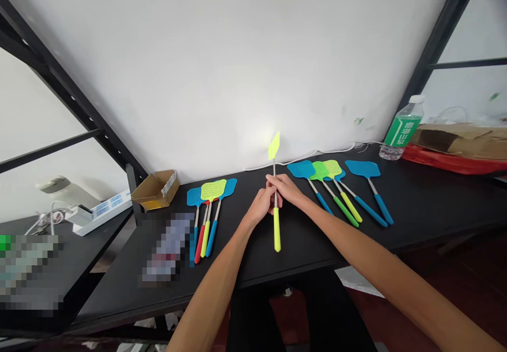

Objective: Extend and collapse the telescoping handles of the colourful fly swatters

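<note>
Both hands are closed around the metal shaft of a yellow fly swatter (277,230), its handle toward me and its head turned partly edge-on near the wall. My left hand (263,204) grips the shaft just above the yellow handle. Slightly higher, my right hand (285,188) holds the same shaft, its fingers touching my left hand. To the left lies a group of blue, yellow and red fly swatters (214,189). On the right, several blue, green and yellow fly swatters (320,171) overlap, with a separate blue fly swatter (363,168) beside them.
The black table (245,257) meets a white wall. An open cardboard box (156,196) stands at the back left, near a white power strip (105,212). A green-labelled bottle (402,130) stands at the back right. A white cable runs along the wall.
</note>
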A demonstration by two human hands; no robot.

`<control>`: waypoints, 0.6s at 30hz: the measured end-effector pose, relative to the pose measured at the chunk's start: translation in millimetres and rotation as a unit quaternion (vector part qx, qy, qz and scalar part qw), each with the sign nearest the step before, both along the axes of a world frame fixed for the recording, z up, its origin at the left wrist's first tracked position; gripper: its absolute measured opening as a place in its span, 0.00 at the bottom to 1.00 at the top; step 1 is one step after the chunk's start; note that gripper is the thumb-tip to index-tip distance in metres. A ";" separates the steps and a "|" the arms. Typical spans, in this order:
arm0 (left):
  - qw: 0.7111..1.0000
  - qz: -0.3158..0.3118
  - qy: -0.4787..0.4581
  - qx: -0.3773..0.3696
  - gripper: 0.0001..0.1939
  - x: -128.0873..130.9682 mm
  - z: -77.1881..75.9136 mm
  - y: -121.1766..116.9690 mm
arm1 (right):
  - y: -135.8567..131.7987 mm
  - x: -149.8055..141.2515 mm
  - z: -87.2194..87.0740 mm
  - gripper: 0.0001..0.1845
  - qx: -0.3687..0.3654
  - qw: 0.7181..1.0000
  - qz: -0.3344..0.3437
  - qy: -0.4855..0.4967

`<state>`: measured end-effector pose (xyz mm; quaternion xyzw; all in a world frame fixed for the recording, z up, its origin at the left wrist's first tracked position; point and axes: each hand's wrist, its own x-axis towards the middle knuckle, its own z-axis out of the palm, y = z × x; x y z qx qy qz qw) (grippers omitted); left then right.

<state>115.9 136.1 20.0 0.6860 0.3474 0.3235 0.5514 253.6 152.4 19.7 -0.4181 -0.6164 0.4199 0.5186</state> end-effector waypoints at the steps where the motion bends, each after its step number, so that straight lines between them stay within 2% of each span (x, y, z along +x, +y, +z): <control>1: 1.000 -0.010 0.002 0.002 0.29 -0.3 -0.4 0.1 | 0.0 -0.5 -0.7 0.28 -0.013 1.000 0.010 0.006; 5: 1.000 -0.017 -0.005 0.011 0.28 0.3 -3.5 1.1 | 1.0 -1.3 -3.5 0.28 -0.050 0.998 0.036 0.014; 12: 1.000 0.017 -0.022 0.012 0.25 4.8 -11.1 4.1 | 3.1 0.6 -4.2 0.27 -0.052 0.998 0.024 0.029; 18: 0.999 -0.006 -0.043 -0.025 0.23 3.3 -2.6 1.1 | 5.1 -0.7 -8.0 0.28 -0.043 0.998 0.001 0.041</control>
